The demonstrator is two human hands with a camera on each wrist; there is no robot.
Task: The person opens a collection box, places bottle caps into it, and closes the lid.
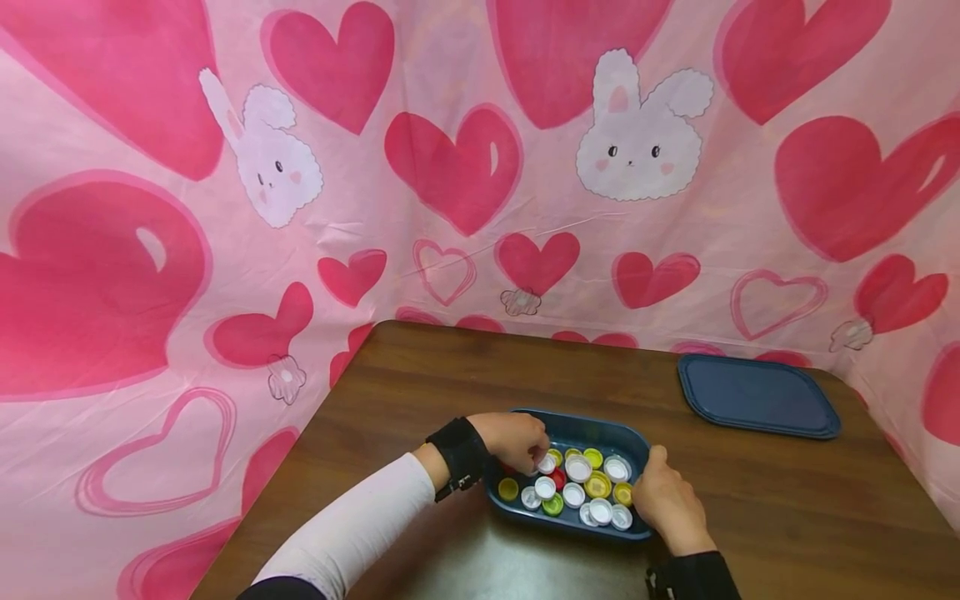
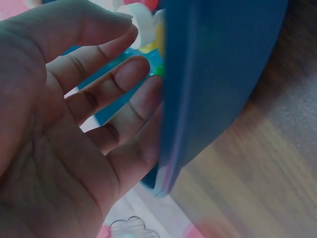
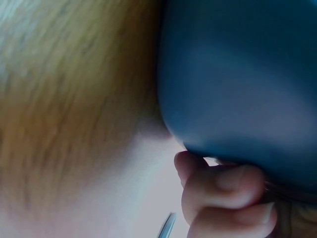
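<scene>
Both hands (image 1: 667,500) at blue tray (image 1: 570,427), table edge near

Blue plastic container (image 1: 570,433), shallow, rectangular with rounded corners, sitting flat near the front edge of the wooden table. Open on top, no lid on it. Holds a loose single layer of bottle caps (image 1: 577,487): mostly white, several yellow, a green one or two, one red showing. Caps lying flat, some open side up, packed close and touching. Seen up close from the left wrist as a smooth blue outer wall (image 2: 218,74), with white, yellow and green caps glimpsed inside beyond the rim.
</scene>
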